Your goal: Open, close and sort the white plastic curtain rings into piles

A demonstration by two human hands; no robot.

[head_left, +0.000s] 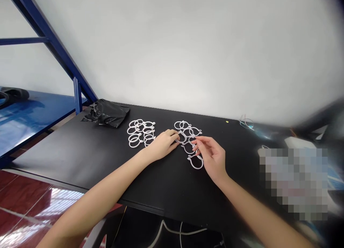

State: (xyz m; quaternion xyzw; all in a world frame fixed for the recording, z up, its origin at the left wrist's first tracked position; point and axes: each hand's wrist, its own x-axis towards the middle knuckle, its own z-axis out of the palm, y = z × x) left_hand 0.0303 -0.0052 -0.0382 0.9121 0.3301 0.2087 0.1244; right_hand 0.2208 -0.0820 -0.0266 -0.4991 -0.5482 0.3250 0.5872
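Note:
White plastic rings with small knobs, like curtain rings, lie on the black tabletop (166, 176) in two groups. The left group of rings (135, 137) is laid out in overlapping pairs. At the looser right group, my left hand (164, 143) has its fingers closed at a ring (182, 137). From the other side, my right hand (213, 156) pinches with thumb and fingertips at a ring (190, 147); its fingers partly hide which part it grips. Below these fingers, a separate ring (197, 163) rests on the table.
A crumpled black plastic bag (109, 113) lies at the back left, near a blue metal frame (57, 45). Toward the right are a clear plastic item (246, 124) and a blurred-out pale package (294, 183). White cables (174, 232) hang below the front edge.

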